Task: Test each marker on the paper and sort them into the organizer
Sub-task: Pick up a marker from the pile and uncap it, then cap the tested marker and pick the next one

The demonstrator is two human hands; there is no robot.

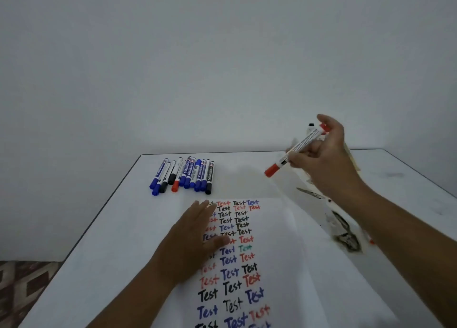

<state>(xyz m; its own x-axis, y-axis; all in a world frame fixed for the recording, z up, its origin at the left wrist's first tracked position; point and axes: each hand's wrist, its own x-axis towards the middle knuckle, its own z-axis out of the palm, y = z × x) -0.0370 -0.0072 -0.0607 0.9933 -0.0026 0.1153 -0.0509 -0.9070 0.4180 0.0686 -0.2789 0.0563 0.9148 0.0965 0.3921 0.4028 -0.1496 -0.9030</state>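
Beyond the paper [272,265] lies a row of markers [184,175], the left hand [191,238] rests flat with straight fingers on the paper's left part, and right of it, raised above, the right hand [321,159] grips a capped red marker [296,149].

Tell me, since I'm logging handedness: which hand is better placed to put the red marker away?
Probably the right hand: it already holds the capped red marker aloft, while the left hand lies flat on the paper.
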